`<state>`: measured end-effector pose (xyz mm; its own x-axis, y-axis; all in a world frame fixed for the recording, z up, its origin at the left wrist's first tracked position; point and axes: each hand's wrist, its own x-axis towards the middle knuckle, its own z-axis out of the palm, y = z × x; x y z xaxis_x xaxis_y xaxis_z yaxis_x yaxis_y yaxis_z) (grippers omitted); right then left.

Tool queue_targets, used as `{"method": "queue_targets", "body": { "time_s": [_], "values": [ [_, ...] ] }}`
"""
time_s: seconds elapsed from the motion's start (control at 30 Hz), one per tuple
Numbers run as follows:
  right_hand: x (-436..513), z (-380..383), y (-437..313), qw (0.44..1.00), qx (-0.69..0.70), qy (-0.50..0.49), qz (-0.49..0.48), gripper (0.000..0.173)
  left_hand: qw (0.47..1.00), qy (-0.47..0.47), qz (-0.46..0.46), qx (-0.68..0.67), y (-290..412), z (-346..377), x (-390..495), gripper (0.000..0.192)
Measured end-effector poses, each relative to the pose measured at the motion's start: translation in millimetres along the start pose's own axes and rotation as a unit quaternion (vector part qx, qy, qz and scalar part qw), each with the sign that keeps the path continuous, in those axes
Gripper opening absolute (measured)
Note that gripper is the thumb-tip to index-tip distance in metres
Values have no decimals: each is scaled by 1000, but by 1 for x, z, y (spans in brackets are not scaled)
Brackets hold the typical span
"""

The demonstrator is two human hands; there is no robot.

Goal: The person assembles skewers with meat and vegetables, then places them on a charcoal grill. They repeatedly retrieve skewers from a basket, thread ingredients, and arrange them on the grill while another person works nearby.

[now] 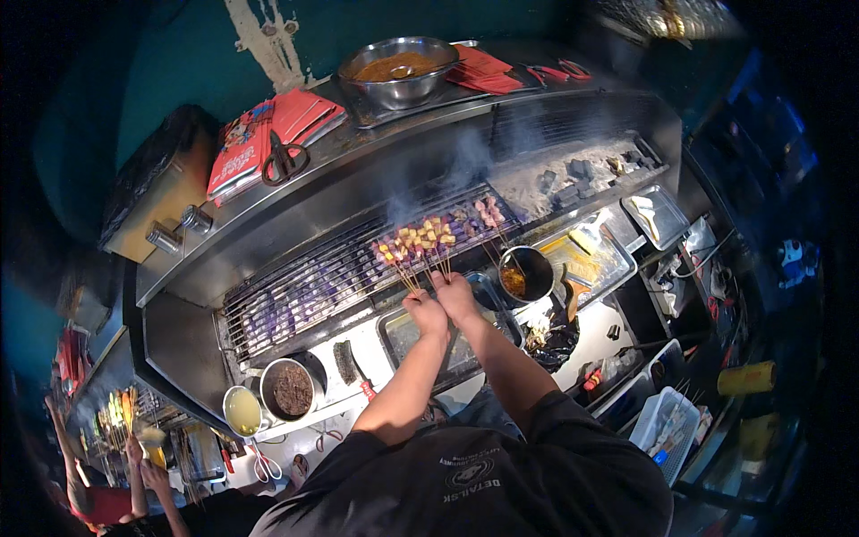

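My left hand [427, 314] grips a bundle of thin skewer sticks at the front of the charcoal grill. Close against it, my right hand [456, 293] holds more sticks. Their food ends, skewers of cubed pieces [419, 238] in yellow and reddish tones, lie over the grill grate [302, 288], with smoke rising behind. To the right of these, pinkish meat skewers [489, 212] rest on the grate, their sticks pointing toward a metal pot [527, 275] with reddish seasoning inside. A metal tray [396, 335] sits below my hands.
Ash and charcoal pieces [570, 184] fill the grill's right end. A tray with a brush [590, 235] stands right of the pot. Two containers [290, 389] and a scrub brush [345, 362] are at front left. A seasoning bowl [399, 70] and scissors [283, 160] top the back shelf. Co-workers' hands [154, 476] handle skewers lower left.
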<state>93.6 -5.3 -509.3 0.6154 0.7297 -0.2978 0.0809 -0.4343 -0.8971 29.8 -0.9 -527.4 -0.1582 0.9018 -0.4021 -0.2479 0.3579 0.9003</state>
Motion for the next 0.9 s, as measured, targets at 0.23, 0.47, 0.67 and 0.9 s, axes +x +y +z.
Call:
{"method": "queue_targets", "body": {
  "time_s": [0.23, 0.47, 0.67, 0.9],
  "values": [
    [-11, 11, 25, 957, -201, -1, -211, 42, 967, -254, -22, -13, 8, -30, 20, 23],
    [-205, -147, 81, 985, -28, -107, -131, 42, 922, -309, -232, -2, 34, -77, -17, 35],
    [-403, -375, 160, 948, -35, 278, 150, 35, 813, -463, -274, 223, 13, -127, -87, 31],
    [-541, -526, 262, 662, -350, 494, 441, 36, 599, -696, 55, 392, -46, -8, -287, 20]
  ]
}}
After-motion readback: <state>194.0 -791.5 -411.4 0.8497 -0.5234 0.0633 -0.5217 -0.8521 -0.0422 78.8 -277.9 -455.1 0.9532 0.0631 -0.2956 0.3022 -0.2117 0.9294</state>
